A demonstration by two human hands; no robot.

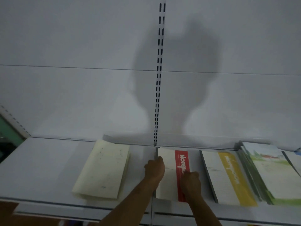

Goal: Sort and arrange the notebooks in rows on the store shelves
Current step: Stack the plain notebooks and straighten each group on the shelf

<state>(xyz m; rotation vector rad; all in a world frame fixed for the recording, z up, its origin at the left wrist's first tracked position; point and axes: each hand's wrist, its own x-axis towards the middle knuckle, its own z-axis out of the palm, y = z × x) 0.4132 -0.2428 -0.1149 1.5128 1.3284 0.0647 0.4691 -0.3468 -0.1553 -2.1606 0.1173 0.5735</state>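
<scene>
I am holding the red-striped notebook (171, 173) flat on the white shelf (40, 168) with both hands, left hand (154, 167) curling on its left edge, right hand (190, 178) gripping the stripe, probably to align it with the yellow-striped notebook (228, 176).

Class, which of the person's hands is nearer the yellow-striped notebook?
Right. The right hand rests on the red-striped notebook beside the yellow-striped notebook; the left hand is farther left.
</scene>
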